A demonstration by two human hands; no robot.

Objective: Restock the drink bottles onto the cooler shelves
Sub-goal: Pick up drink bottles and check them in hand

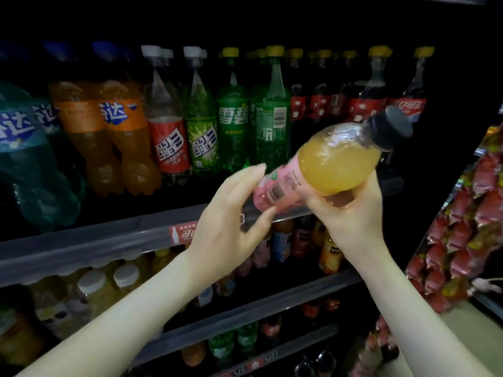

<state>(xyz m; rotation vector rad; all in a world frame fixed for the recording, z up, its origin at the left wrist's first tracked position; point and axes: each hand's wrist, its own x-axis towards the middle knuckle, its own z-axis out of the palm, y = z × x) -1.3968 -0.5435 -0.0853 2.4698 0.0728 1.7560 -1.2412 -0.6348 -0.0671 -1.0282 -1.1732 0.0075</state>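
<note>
**Q:** What lies nearest the viewer?

**A:** Two bare forearms rise from the lower edge. The left hand (228,227) takes the labelled lower end of a clear plastic bottle of cloudy yellow juice with a pink label and a dark grey cap (337,156). Its thumb is beneath and its fingers lie over the top, though its outline is blurred. The right hand (351,210) cups the same bottle from below, just above the label, with fingers curled round it.

**Q:** Where is the bottle?

**A:** It is in the air, carried by both hands and tilted with the cap up and to the right. It sits in front of the cooler's grey shelf rail (81,246), held clear of the shelves.

**Q:** And behind it?

**A:** Under the rail, pale yellow bottles with white caps (95,289) stand at the left. The small bottles at the centre are too dim to identify.

The shelf above the rail holds, from left to right:
- a teal bottle with a blue-and-white label (32,164)
- orange soda bottles (119,137)
- a red-labelled bottle with a white cap (168,142)
- green bottles (234,129)
- dark cola bottles with red labels and yellow caps (362,104)

Red snack packets (462,227) fill the right edge, beside the cooler.
</note>
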